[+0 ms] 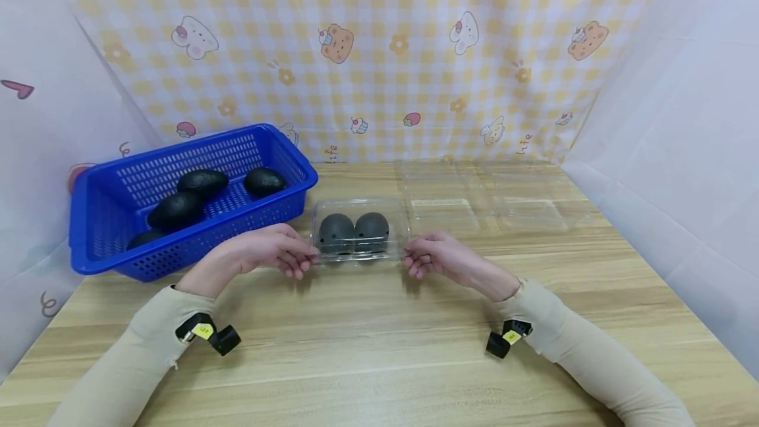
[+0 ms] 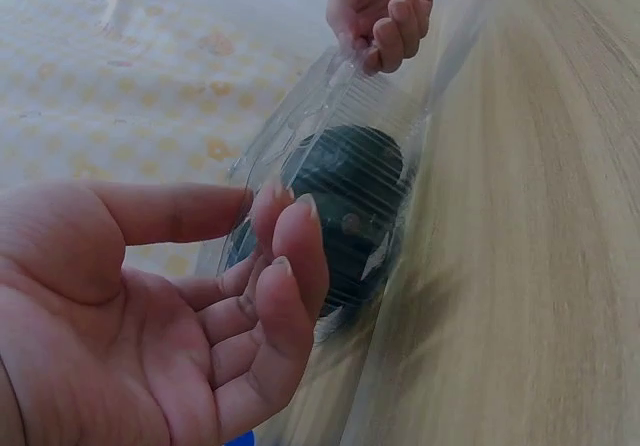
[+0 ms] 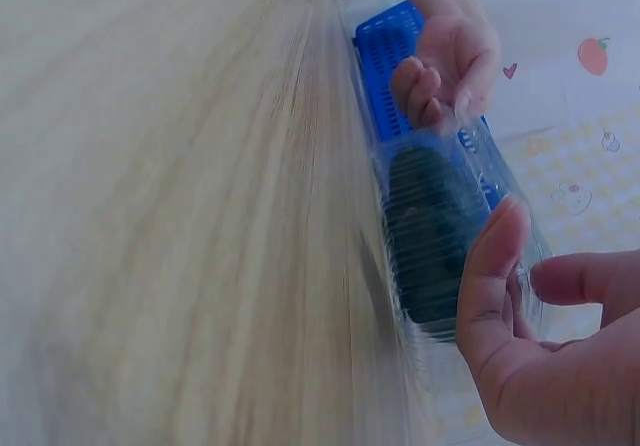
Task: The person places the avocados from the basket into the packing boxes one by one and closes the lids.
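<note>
A shut clear plastic box [image 1: 359,205] lies on the wooden table [image 1: 367,348] with two dark avocados [image 1: 354,231] side by side inside. My left hand [image 1: 305,259] pinches the box's left end, thumb over the lid and fingers under the rim. My right hand [image 1: 411,259] grips the right end the same way. The left wrist view shows my left hand [image 2: 265,211] at the near end of the box [image 2: 300,116], an avocado [image 2: 350,196] behind ribbed plastic, and the right hand [image 2: 375,41] beyond. From the right wrist, my right hand [image 3: 520,266] pinches the box [image 3: 510,191] around an avocado [image 3: 425,236].
A blue perforated basket [image 1: 178,252] stands at the left with several dark avocados [image 1: 203,183] in it, close to my left wrist. Empty clear boxes [image 1: 474,199] lie open behind the held one. Cloth walls enclose the table on three sides.
</note>
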Action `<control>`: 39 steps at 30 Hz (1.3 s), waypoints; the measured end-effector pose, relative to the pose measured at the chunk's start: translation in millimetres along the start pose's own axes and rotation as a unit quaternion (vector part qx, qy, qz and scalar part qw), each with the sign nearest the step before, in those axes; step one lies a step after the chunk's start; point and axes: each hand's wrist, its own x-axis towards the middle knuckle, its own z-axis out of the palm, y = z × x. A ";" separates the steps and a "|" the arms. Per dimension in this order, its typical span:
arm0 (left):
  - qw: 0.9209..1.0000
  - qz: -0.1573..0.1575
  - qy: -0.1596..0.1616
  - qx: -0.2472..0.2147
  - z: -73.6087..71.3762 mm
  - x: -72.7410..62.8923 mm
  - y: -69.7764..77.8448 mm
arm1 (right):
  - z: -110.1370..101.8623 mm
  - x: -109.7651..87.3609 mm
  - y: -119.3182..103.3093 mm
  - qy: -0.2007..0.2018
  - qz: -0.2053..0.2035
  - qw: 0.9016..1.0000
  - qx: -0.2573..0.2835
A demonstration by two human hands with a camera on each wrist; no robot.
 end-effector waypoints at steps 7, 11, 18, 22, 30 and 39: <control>1.000 0.005 0.012 -0.001 1.5 0.4 0.4 | 2.3 -0.8 -0.5 0.009 0.000 1.000 0.008; 1.000 0.010 0.017 0.003 2.0 -0.2 0.9 | 4.1 -1.6 -1.1 0.015 -0.001 1.000 0.011; 0.999 0.011 0.026 0.016 2.6 -0.1 1.2 | 5.3 -2.0 -0.8 0.024 -0.004 1.000 0.010; 0.999 0.011 0.029 0.020 3.1 0.1 1.4 | 5.2 -2.4 -0.7 0.024 -0.006 1.000 0.010; 0.999 0.013 0.023 0.027 3.7 1.2 0.7 | 5.1 -1.7 1.1 0.023 -0.009 0.999 0.023; 0.999 0.007 0.035 0.012 6.0 2.8 1.2 | 8.5 2.2 3.9 0.031 -0.004 0.998 0.063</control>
